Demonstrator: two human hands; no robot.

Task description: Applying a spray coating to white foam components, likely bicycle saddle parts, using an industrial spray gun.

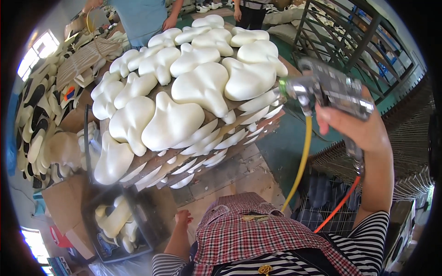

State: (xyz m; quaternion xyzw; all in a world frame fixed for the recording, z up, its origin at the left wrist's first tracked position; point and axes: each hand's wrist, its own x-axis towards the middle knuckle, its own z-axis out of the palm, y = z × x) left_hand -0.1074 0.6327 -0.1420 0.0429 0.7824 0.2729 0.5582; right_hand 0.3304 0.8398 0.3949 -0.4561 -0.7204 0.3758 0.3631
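Note:
My right hand [352, 122] is wrapped round the grip of a metal spray gun [334, 85], raised at the right. A yellow hose [304, 158] and an orange hose [338, 204] run down from the gun. Its nozzle points left, toward several white saddle-shaped foam pads [202, 87] laid out close together on stacked boards [214, 149]. My left hand [184, 217] hangs low in front of the stack, its fingers loosely curled with nothing visible in them. It touches none of the pads.
A dark crate [110, 255] with pale foam pieces stands at the lower left. Behind it, black and white pads [37, 119] lie heaped. A person in a blue shirt [140, 20] stands across the stack. At the right are a metal rack [354, 50] and a wire cage [327, 193].

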